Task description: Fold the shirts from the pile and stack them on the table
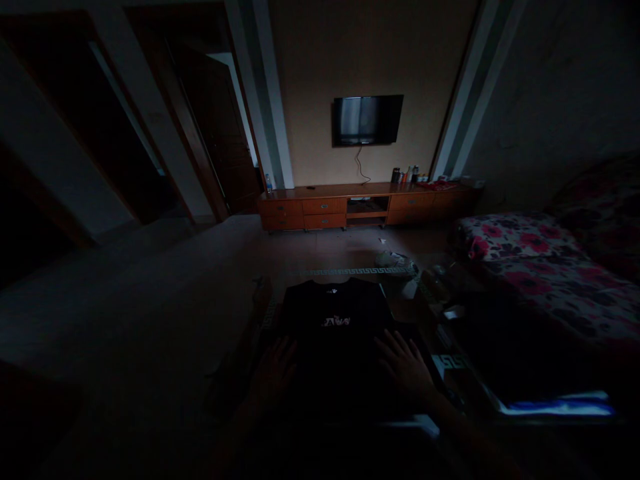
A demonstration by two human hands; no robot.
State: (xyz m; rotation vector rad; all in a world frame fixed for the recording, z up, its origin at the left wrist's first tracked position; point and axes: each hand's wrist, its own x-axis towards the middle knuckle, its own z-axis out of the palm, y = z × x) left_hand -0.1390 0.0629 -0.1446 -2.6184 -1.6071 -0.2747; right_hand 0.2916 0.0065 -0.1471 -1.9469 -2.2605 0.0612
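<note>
A black T-shirt [335,360] lies spread out on a low table with a Greek-key border [360,271]. Its neckline points away from me, and a small pale print shows on the chest. My left hand [275,367] rests flat on the shirt's left side, fingers spread. On the right side my right hand [405,360] also lies flat with its fingers apart. Neither hand grips anything. Dim light hides much of the shirt's lower part and its edges.
A flowered sofa [525,237] stands to the right, with a dark pile in front of it above a blue-and-white packet [560,405]. A crumpled plastic bag [393,259] sits beyond the shirt. Farther back are a wooden TV cabinet [325,207] and a wall television [367,120].
</note>
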